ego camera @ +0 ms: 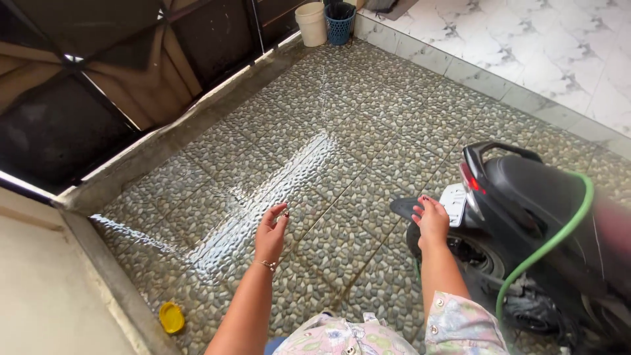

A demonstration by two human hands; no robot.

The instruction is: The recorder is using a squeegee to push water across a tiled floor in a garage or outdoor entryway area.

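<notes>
both hands hang empty over the wet pebble-patterned tile floor point(342, 131), left hand point(271, 231) with fingers loosely spread, right hand point(430, 220) open just beside the black scooter's rear point(519, 190) (green hose point(559, 233) draped across its seat).

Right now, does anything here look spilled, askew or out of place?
Yes: water sheens across the pebble-pattern floor, a green hose lies draped over the scooter's seat, and a small yellow lid sits alone by the curb.

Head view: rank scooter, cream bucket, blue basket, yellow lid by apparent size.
1. Scooter, largest.
2. Cream bucket.
3. Blue basket, close to the bucket; both far off, so unsure.
4. Yellow lid, smallest though nearer.
</notes>
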